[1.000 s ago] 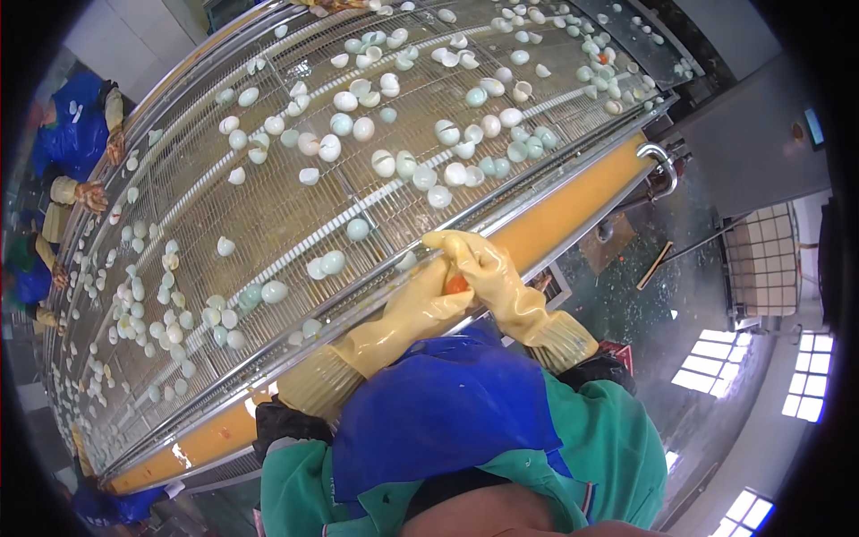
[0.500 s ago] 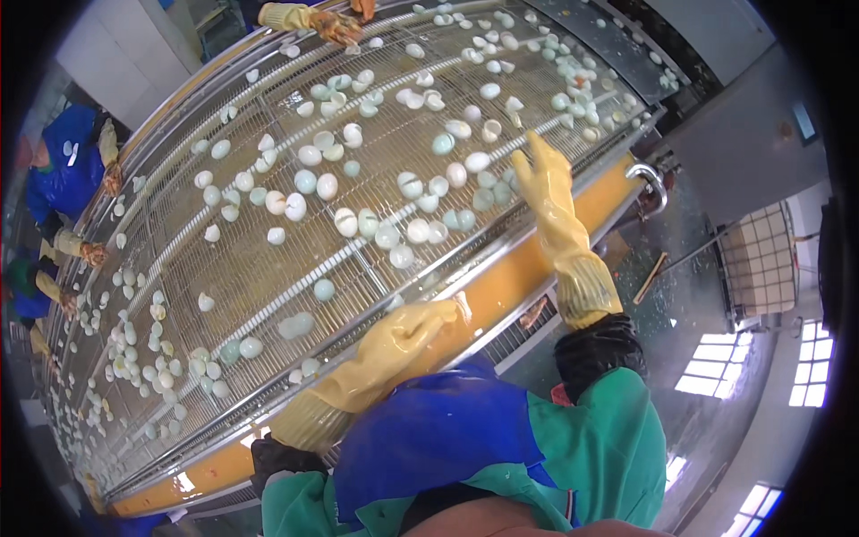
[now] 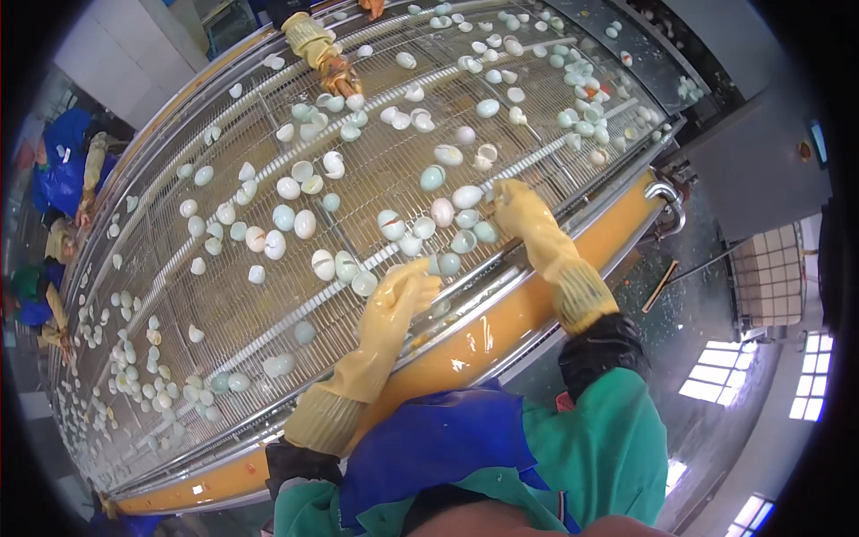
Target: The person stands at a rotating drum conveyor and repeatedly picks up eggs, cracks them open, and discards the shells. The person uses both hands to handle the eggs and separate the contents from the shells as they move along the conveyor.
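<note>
Many pale blue-green and white eggshells, several cracked or broken into halves, lie across a wide metal wire conveyor [image 3: 358, 188]. My left hand [image 3: 400, 300], in a cream rubber glove, reaches over the near rail with its fingers curled. It is beside a pale blue eggshell [image 3: 449, 264]; what its fingers hold, if anything, is hidden. Over the belt to its right, my right hand [image 3: 522, 210] in a matching glove has its fingers bent closed. Close to those fingertips lie a whitish egg [image 3: 467, 197] and a bluish shell [image 3: 486, 232]. I cannot see what is inside that grip.
Across the belt, a co-worker's gloved hand [image 3: 338, 76] touches shells. Other workers in blue [image 3: 67, 152] stand along the far left side. An orange-yellow trough [image 3: 501, 327] runs along the near edge. A bent metal pipe [image 3: 667, 199] and a white caged tank [image 3: 768, 273] are at right.
My left hand has moved from the near rail out over the belt. My right hand's fingers have bent closed and drawn left. Shells have shifted left; the co-worker's hand has reached farther in.
</note>
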Tool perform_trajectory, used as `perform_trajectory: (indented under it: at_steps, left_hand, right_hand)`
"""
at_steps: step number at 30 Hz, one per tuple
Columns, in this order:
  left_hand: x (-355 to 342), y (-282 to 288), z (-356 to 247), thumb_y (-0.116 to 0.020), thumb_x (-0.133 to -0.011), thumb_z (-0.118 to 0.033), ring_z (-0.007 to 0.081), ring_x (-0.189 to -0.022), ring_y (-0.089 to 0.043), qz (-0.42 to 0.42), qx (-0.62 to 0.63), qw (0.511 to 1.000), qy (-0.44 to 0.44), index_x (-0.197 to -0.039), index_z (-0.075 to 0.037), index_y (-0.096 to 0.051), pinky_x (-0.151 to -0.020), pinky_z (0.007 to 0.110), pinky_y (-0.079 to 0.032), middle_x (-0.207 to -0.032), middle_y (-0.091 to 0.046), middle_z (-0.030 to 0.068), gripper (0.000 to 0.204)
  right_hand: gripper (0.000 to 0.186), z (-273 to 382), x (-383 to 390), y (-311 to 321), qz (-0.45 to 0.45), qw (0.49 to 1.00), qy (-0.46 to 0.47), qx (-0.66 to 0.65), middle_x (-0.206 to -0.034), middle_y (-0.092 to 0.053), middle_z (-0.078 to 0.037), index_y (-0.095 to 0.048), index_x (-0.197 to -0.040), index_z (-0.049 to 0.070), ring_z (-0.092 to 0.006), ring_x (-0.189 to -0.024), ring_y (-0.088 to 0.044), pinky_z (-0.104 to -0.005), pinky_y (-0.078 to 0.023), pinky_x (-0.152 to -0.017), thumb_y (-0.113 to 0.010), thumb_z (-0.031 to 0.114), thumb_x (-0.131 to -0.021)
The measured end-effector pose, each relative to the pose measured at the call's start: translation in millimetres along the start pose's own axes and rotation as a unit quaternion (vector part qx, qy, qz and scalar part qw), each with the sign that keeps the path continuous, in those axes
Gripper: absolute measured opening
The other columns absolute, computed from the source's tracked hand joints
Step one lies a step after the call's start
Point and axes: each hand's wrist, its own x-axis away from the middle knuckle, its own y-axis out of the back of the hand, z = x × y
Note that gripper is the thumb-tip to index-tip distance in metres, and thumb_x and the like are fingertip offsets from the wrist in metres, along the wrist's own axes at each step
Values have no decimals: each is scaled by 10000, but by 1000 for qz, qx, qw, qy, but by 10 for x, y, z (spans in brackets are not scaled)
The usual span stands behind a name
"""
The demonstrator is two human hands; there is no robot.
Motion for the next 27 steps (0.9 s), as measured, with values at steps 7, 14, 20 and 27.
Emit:
perform_trajectory:
  at_steps: [7,14,20,27]
  left_hand:
    - [-162,-336,152,-570,-1045,-224,165,-1093,-668,60,-112,992,-8,-1536,-102,-427,-890,316,-554,-1338,-620,108,526]
    - [89,-189,136,-508,-1084,-192,124,-809,-688,26,-104,993,47,-1452,-62,-524,-686,241,-525,-1200,-698,97,390]
    - [-388,-15,83,-601,-1031,-241,298,-1004,-672,-118,-319,936,-94,-1355,-47,-622,-862,410,-532,-1224,-710,132,379]
    - [-1226,238,-23,-643,-944,-184,410,-1123,-654,-161,-566,794,-151,-1306,-115,-612,-909,501,-526,-1151,-703,193,370]
  right_hand:
    - [260,798,1150,-60,193,957,216,1,-1058,-689,-210,-518,-1142,77,-450,-984,-664,-510,-541,-830,-644,164,-932]
    - [481,-91,457,97,-172,941,279,84,-1126,-671,-241,-574,-1349,78,-415,-988,-668,-488,-556,-825,-710,217,-909]
    - [357,271,195,186,117,960,213,141,-1193,-719,-174,-686,-1249,127,-367,-988,-722,-488,-574,-830,-629,244,-917]
    - [318,706,17,-500,235,931,186,208,-1106,-723,-227,-705,-1199,81,-362,-1047,-719,-481,-577,-856,-572,305,-1015]
